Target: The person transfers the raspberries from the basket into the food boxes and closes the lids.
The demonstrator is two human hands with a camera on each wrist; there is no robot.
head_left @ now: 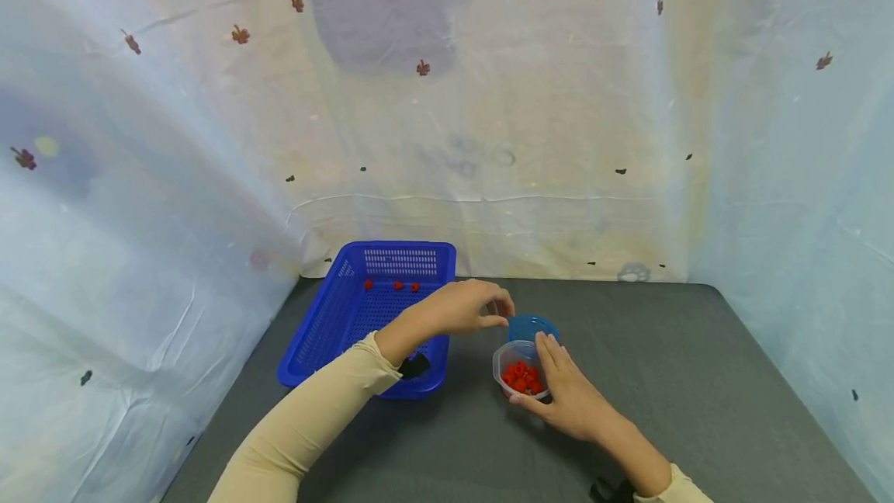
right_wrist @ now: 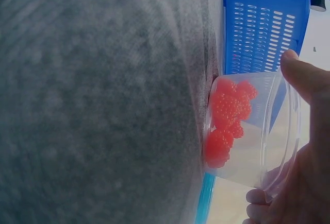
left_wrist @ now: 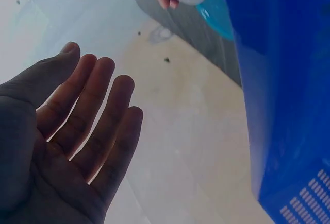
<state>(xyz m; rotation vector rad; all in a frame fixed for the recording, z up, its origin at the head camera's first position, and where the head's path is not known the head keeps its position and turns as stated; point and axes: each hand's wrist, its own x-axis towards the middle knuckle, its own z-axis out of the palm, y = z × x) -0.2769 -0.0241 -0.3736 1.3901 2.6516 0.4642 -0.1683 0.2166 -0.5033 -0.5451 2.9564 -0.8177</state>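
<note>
A clear plastic container [head_left: 500,367] stands on the table with several red raspberries [right_wrist: 227,110] at its bottom. My right hand [head_left: 569,398] holds it at the rim, thumb [right_wrist: 296,67] on one side and fingers on the other. Just behind the container lies a round blue lid [head_left: 532,327]. My left hand [head_left: 464,307] hovers between the blue basket [head_left: 296,355] and the lid. Its fingers [left_wrist: 116,103] are loosely bent with nothing between them. Inside the basket, 3 raspberries [head_left: 398,286] lie toward the far end.
The grey table [head_left: 656,363] extends to the right of the container. A patterned sheet [head_left: 489,138] hangs along the table's back edge and both sides. My left forearm crosses over the basket's near right corner.
</note>
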